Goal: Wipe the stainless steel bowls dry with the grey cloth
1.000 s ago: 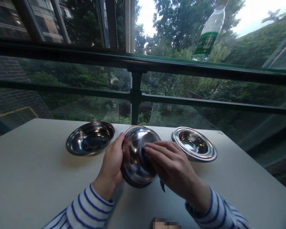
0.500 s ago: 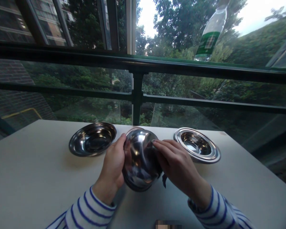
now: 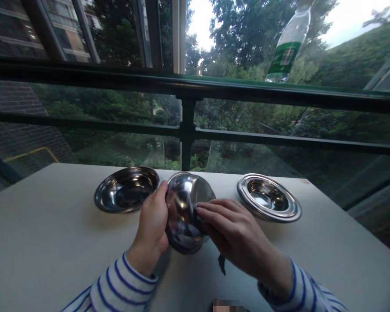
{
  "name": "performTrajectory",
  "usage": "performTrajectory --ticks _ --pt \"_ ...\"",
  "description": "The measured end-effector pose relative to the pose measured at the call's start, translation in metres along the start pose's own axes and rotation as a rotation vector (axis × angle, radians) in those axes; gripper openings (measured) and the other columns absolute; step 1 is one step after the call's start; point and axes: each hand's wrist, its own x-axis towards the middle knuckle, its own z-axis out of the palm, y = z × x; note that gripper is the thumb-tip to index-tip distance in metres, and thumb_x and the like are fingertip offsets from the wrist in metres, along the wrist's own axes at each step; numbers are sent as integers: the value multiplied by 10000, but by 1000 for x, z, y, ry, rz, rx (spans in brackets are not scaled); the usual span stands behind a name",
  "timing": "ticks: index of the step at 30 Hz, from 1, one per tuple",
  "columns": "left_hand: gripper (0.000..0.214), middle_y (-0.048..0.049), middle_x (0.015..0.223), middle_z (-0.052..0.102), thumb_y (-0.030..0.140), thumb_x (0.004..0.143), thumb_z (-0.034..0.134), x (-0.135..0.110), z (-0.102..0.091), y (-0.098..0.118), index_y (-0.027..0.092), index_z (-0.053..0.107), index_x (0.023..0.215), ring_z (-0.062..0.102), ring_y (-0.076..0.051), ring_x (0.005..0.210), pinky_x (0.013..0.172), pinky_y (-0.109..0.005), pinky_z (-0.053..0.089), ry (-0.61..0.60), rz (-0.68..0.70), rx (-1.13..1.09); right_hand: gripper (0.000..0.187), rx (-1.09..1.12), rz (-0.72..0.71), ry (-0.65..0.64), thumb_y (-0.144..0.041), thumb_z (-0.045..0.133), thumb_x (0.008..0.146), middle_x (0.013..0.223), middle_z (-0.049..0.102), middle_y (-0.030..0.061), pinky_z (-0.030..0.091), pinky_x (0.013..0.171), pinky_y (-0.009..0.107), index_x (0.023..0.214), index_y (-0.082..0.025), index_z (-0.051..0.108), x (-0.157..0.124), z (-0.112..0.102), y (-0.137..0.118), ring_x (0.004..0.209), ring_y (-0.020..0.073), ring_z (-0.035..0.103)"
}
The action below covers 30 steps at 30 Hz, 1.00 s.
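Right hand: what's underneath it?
A dark, cloth-like piece hangs below the right hand, and a bit shows at the fingers, against the metal bowl. The hand covers the rest of the piece and the part of the bowl beneath.

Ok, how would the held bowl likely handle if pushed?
The bowl looks like metal, so probably stiff under the right hand. Its smooth, glossy outside may slip. Its rounded wall could let it pivot in the left hand if pushed off-centre.
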Motion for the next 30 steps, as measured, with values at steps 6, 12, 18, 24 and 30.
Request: performTrajectory --ticks 6,12,18,24,30 --pt "178 20 526 609 304 673 653 -6 3 1 135 627 621 546 -113 481 481 -222 404 -75 -58 43 246 -63 141 123 -167 455 908 1077 660 112 500 786 401 1108 -138 594 1 1 4 951 226 577" --pt "193 15 552 621 324 658 670 -6 2 4 134 639 635 552 -115 509 517 -224 414 -65 -7 50 265 24 67 123 -173 469 901 1092 655 101 503 791 399 1143 -168 579 1 3 3 961 220 578" --pt "201 24 542 607 333 689 650 -7 2 3 139 640 640 544 -108 515 520 -217 410 -70 30 65 285 21 95 116 -152 475 895 1133 642 93 505 817 392 1164 -152 569 -1 7 0 998 221 564" --pt "204 27 504 595 328 705 631 -10 2 0 143 628 619 529 -113 464 482 -226 404 -97 -25 73 259 -40 171 206 -156 459 905 1092 659 101 505 802 416 1128 -153 590 -1 7 5 973 234 575" --pt "151 29 554 627 285 706 625 -6 4 1 152 631 635 558 -109 512 517 -218 420 21 27 0 283 13 31 63 -165 484 894 1125 646 97 506 804 392 1167 -154 561 0 8 3 982 222 576"
